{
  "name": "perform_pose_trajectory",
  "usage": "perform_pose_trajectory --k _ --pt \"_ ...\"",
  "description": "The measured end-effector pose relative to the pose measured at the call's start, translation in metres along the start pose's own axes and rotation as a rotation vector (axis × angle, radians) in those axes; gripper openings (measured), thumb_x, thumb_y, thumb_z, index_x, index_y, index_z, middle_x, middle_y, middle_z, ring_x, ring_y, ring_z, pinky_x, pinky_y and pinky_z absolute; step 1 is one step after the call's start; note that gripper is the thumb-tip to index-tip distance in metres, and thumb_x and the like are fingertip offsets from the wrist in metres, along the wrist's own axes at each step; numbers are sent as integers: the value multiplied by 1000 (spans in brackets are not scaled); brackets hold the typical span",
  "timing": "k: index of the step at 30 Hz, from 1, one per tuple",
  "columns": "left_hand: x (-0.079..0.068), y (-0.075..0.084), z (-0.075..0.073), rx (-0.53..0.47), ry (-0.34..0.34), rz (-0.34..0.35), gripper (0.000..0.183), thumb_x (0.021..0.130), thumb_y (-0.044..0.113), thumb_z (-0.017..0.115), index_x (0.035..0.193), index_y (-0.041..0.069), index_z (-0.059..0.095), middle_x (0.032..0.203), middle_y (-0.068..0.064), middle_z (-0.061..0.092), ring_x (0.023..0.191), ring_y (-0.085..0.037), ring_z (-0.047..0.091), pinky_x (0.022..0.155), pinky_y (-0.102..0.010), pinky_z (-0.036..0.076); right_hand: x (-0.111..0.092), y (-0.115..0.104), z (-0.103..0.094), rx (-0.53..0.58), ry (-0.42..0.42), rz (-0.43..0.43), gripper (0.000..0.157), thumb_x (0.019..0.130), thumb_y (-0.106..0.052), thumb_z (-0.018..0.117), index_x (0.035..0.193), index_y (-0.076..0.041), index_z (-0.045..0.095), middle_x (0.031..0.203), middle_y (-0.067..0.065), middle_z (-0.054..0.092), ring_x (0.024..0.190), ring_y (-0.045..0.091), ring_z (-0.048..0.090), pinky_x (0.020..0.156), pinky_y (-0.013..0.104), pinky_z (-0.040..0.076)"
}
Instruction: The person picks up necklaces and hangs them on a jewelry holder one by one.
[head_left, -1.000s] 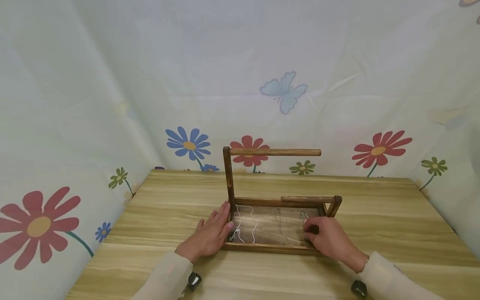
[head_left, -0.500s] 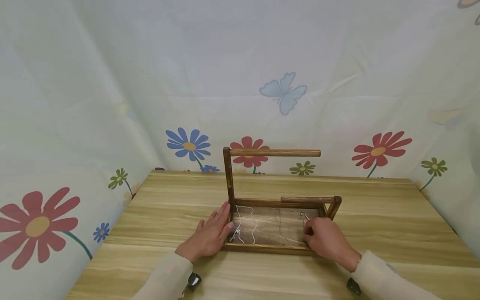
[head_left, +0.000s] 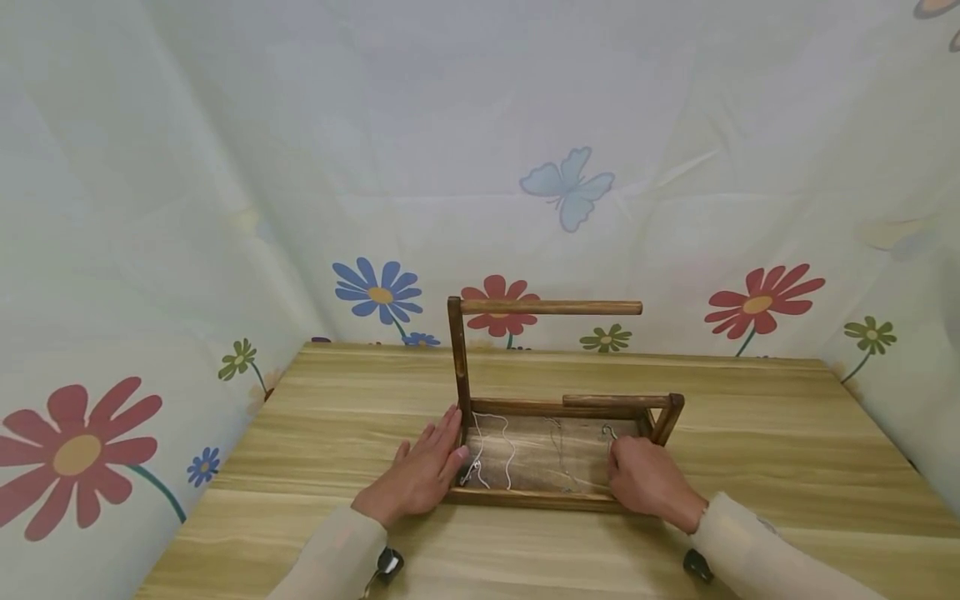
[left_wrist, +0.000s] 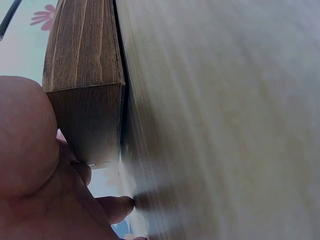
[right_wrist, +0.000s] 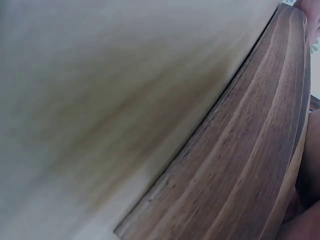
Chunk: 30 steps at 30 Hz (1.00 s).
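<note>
A dark brown wooden tray stand (head_left: pixel 536 500) sits on the table with thin silver chains lying in it. One necklace chain (head_left: pixel 512 454) lies in loose curves at the left, a fainter chain (head_left: pixel 558 446) near the middle, and a chain (head_left: pixel 607 431) at the right end. My left hand (head_left: pixel 420 477) rests against the tray's left side, fingers extended; the left wrist view has its thumb and fingers around the tray corner (left_wrist: pixel 87 115). Reaching over the front right rim, my right hand (head_left: pixel 651 479) has curled fingers down inside the tray. Its fingertips are hidden, so any hold on a chain cannot be seen.
From the tray's left end rises a tall post (head_left: pixel 459 358) carrying a horizontal bar (head_left: pixel 551 307). A shorter post at the right bears a lower bar (head_left: pixel 618 402). The wood-grain table (head_left: pixel 337 400) meets a flower-printed cloth backdrop (head_left: pixel 480 183).
My right hand has shifted slightly left and lower into the tray, its fingertips going out of sight. My left hand and the stand have stayed in place.
</note>
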<state>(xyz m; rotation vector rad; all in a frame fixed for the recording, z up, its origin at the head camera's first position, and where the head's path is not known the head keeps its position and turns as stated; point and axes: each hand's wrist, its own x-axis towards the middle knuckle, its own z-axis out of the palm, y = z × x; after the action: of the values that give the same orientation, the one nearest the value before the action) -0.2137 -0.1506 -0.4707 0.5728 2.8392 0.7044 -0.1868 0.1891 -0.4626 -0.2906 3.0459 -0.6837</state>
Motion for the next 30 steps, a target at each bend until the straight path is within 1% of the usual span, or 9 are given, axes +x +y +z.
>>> perform_pose_trajectory --k 6,11,13,16,18,22,25,27,30 --pt "-1 1 1 0 -7 1 65 114 41 34 169 14 14 178 -4 12 158 -47 26 118 -80 16 -3 0 1 66 -51 16 31 90 6 54 66 -14 49 60 -4 40 55 11 36 51 27 29" --pt "0 2 0 5 -8 8 65 114 41 34 169 14 13 178 -5 12 157 -49 26 118 -80 17 -7 -1 1 177 -19 -7 21 98 3 53 81 -9 54 69 -1 47 62 13 42 55 26 35" --pt "1 1 0 9 -8 5 65 114 40 34 169 14 13 178 -5 13 157 -49 26 118 -80 17 -9 -3 -1 239 -15 -1 17 102 1 53 88 -7 56 72 1 50 63 14 44 56 26 37" --pt "1 0 0 8 -12 -5 65 114 41 34 169 15 12 178 -4 12 158 -48 26 118 -80 16 -12 -4 -4 301 -11 21 15 104 0 53 91 -6 57 72 2 51 63 14 45 57 26 38" --pt "2 -1 0 5 -11 -10 65 114 41 34 169 16 12 178 -3 12 158 -47 25 119 -80 16 -13 -4 -5 312 12 13 14 104 1 53 92 -6 57 73 2 51 65 13 45 59 26 38" --pt "3 -2 1 5 -5 -12 65 114 42 34 169 16 12 178 -2 11 158 -46 26 119 -80 16 -14 -5 -6 346 100 -34 16 102 3 57 90 -8 55 78 0 53 71 9 47 66 25 41" --pt "3 -3 1 6 -3 -10 65 114 42 34 169 16 12 178 -2 11 158 -47 26 118 -80 17 -14 -5 -9 419 134 -63 18 100 4 60 88 -8 55 78 1 55 71 6 48 67 25 43" --pt "2 -2 1 9 -6 -10 65 114 42 34 169 16 12 178 -2 11 158 -47 26 118 -80 17 -15 -4 -12 481 121 -76 15 100 5 61 90 -5 55 79 3 55 69 4 49 64 24 43" --pt "1 0 0 6 -5 -8 65 114 41 34 169 15 13 178 -3 12 158 -48 26 118 -80 17 -16 -4 -19 558 67 -80 9 100 5 60 95 0 56 81 7 58 66 5 51 60 24 45"
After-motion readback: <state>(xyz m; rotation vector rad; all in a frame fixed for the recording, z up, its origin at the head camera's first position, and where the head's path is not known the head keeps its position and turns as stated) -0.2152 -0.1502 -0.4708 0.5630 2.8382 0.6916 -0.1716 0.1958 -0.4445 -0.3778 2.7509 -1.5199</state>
